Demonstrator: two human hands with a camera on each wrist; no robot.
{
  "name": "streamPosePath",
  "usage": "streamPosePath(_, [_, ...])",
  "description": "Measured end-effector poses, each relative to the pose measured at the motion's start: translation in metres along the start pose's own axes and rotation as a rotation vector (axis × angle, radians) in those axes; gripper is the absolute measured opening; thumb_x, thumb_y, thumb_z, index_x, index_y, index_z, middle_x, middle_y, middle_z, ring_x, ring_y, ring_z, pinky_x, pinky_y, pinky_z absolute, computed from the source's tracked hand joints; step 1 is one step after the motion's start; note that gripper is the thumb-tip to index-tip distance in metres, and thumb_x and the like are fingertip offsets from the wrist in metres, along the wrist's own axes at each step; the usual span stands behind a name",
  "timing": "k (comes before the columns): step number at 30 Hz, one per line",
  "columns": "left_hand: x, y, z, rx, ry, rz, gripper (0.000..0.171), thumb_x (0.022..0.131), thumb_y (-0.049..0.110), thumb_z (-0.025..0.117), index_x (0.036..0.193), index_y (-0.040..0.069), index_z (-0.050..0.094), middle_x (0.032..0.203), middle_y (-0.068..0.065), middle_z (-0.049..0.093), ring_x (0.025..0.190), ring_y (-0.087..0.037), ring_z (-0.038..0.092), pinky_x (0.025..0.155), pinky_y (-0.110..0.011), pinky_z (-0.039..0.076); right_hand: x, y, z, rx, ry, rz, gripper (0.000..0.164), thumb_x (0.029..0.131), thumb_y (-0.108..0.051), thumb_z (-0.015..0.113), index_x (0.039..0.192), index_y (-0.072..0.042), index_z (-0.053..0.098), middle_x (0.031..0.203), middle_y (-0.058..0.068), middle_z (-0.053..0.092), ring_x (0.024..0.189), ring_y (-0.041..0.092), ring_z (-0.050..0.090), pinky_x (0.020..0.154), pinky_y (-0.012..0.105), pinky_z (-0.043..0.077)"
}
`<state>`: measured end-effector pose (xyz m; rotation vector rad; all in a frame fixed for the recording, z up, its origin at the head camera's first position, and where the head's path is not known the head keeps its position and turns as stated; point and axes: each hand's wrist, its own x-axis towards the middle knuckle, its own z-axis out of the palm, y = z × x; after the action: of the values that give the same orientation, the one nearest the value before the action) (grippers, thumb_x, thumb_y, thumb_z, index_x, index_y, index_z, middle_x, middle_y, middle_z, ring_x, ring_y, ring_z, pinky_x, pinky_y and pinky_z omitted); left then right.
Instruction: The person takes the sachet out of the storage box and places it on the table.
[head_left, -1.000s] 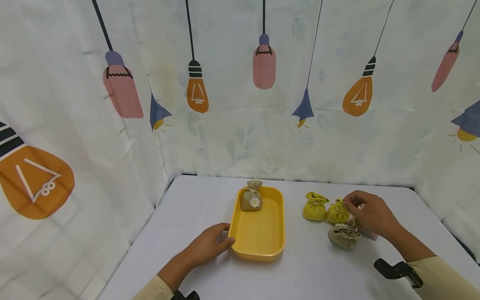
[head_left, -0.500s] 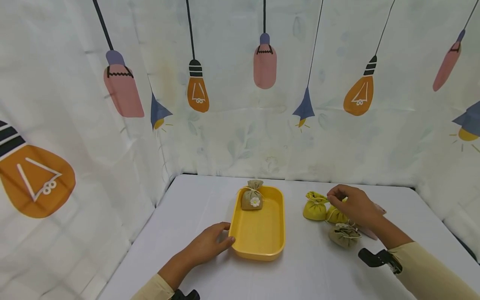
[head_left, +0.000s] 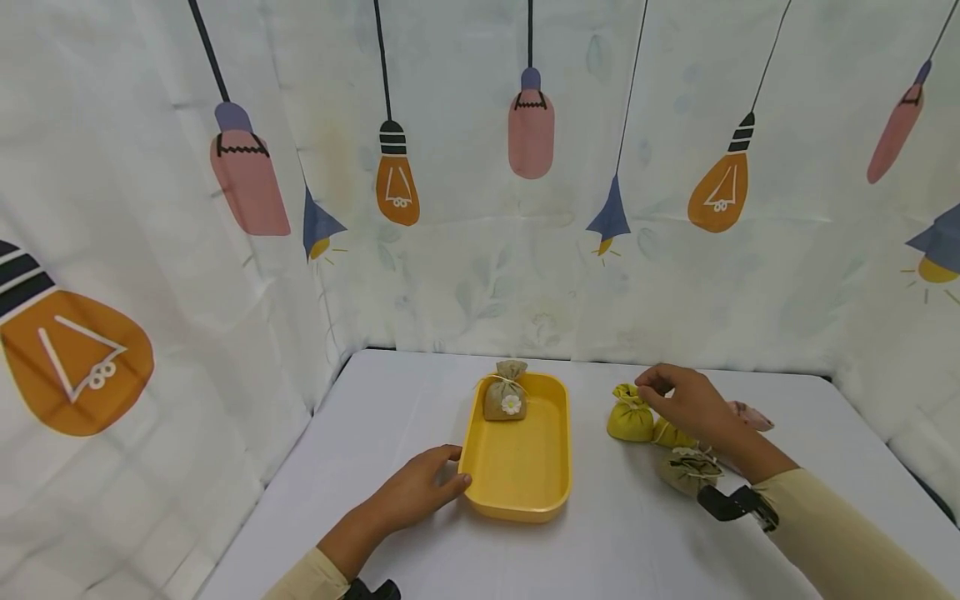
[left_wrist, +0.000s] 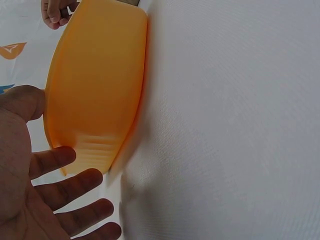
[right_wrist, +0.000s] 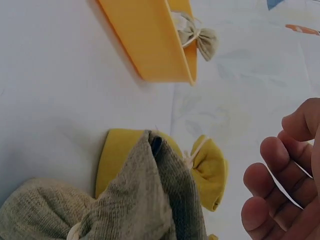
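My left hand (head_left: 416, 492) rests at the left side of a yellow tray (head_left: 517, 471). In the left wrist view its thumb touches the tray rim, and the other fingers (left_wrist: 70, 189) are spread along the outer wall. A beige drawstring pouch (head_left: 504, 400) with a white flower leans in the tray's far end. My right hand (head_left: 686, 407) hovers by a yellow drawstring pouch (head_left: 630, 421), fingers loosely bent. In the right wrist view nothing lies between those fingers (right_wrist: 257, 179), apart from the pouches. A second yellow pouch (head_left: 670, 434) is partly hidden beneath this hand.
A grey-brown pouch (head_left: 684, 471) lies nearer to me, below the right wrist. Beyond that forearm a pink pouch (head_left: 752, 416) is partly covered. White cloth covers the table (head_left: 592, 542), and a curtain (head_left: 465, 283) with printed lamps hangs behind it.
My right hand has moved left, from over the pink and second yellow pouches to the leftmost yellow pouch. More of the pink pouch shows now. The left hand and the tray have stayed put.
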<state>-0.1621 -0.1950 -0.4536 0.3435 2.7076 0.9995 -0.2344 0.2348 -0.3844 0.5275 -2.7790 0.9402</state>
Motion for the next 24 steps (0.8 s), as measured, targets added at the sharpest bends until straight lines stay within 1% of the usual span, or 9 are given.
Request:
streamPosePath(7, [0.001,0.002,0.000,0.000,0.003,-0.003,0.058,0.100,0.050,0.064,0.143,0.013,0.056,0.147,-0.009,0.054,0.141,-0.036,0.044,0.113,-0.064,0.034,0.010,-0.001,0.008,0.023,-0.032,0.009,0.019,0.101,-0.020,0.068,0.116,-0.009,0.071,0.095,-0.004,0.069,0.092,0.019,0.064,0.077,0.042,0.052])
streamPosePath(15, [0.002,-0.001,0.001,0.000,0.011,0.011,0.058,0.100,0.050,0.063,0.143,0.012,0.057,0.147,-0.009,0.055,0.141,-0.036,0.044,0.113,-0.063,0.034,0.023,-0.009,0.016,0.054,-0.062,0.019,0.021,0.102,-0.024,0.066,0.120,-0.013,0.070,0.098,-0.004,0.069,0.093,0.018,0.064,0.079,0.040,0.054])
streamPosePath(19, [0.003,-0.002,0.002,0.005,0.011,0.014,0.058,0.100,0.051,0.063,0.143,0.012,0.057,0.146,-0.009,0.055,0.140,-0.036,0.045,0.113,-0.063,0.034,0.030,-0.014,0.019,0.077,-0.077,0.008,0.022,0.102,-0.024,0.065,0.120,-0.012,0.070,0.099,-0.003,0.070,0.093,0.019,0.065,0.080,0.042,0.055])
streamPosePath(24, [0.003,-0.003,0.002,0.008,0.007,0.006,0.058,0.099,0.051,0.064,0.142,0.012,0.057,0.147,-0.009,0.055,0.140,-0.036,0.045,0.113,-0.063,0.034,0.038,-0.019,0.024,0.075,-0.086,0.000,0.022,0.102,-0.023,0.065,0.120,-0.011,0.070,0.100,-0.002,0.070,0.093,0.019,0.064,0.080,0.042,0.056])
